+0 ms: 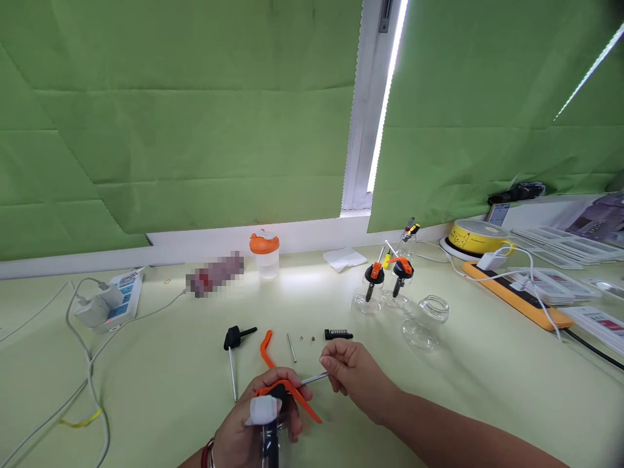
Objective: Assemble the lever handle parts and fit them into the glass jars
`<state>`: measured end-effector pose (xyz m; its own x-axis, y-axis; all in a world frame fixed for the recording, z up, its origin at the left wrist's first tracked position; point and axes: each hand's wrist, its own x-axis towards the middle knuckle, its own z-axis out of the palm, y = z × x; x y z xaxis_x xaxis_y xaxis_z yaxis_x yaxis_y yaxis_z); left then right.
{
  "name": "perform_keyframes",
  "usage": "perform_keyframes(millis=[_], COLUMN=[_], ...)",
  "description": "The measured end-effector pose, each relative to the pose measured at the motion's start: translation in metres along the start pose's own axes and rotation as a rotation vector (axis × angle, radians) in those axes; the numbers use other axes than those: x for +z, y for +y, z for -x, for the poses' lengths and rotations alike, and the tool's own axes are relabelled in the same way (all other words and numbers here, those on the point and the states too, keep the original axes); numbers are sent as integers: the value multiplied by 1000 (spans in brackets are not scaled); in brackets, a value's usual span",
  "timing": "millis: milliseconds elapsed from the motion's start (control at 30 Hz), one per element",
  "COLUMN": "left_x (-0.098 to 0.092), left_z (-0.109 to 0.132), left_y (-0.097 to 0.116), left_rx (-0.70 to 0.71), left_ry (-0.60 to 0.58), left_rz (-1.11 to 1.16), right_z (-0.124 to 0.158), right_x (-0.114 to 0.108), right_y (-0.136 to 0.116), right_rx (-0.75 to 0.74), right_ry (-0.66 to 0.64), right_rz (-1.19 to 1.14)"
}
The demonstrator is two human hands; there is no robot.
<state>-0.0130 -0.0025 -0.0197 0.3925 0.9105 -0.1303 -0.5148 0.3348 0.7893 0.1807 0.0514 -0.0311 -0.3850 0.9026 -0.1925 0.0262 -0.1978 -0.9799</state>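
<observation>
Green blinds hang across the window behind a pale green table (463, 390), with one bright gap of daylight between them. The person's left hand (244, 432) is closed round a pump head (281, 392), black with an orange lever, held low near the table's front edge. A white piece sits by the thumb, and I cannot tell what it is. The right hand (353, 374) has thumb and forefinger pinched tight on one thin metal rod (314, 377), whose far end meets the pump head.

Loose parts lie in a row just beyond the hands:
- one black nozzle (234, 338) with a metal tube
- one spare orange lever (266, 348)
- one short metal pin (291, 348)
- two tiny bits (307, 338)
- one black piece with a spring (338, 335)

To the right stand two glass jars (368, 299) fitted with black-and-orange tops. A third stands behind them, and one empty jar (425, 322) lies on its side.

Further back are one orange-lidded cup (264, 255) and one white tissue (344, 259). I count two power strips, a white one (119, 299) at the left and an orange one (526, 300) at the right. One yellow round tin (475, 237) sits near the wall.
</observation>
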Motion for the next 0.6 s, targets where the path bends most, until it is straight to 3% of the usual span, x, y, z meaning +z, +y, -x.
perform_keyframes(millis=[133, 333, 467, 600], left_x=[-6, -10, -12, -13], left_z=[-3, -4, -5, -6], left_y=[0, 2, 2, 2], left_rx=[-9, 26, 19, 29], left_ry=[84, 95, 95, 97], left_rz=[73, 78, 86, 76], right_z=[-5, -12, -16, -18], right_x=[1, 0, -3, -5], right_y=[-2, 1, 1, -1], right_rx=[-149, 191, 100, 220], right_ry=[38, -36, -52, -74], right_rz=[-8, -66, -165, -140])
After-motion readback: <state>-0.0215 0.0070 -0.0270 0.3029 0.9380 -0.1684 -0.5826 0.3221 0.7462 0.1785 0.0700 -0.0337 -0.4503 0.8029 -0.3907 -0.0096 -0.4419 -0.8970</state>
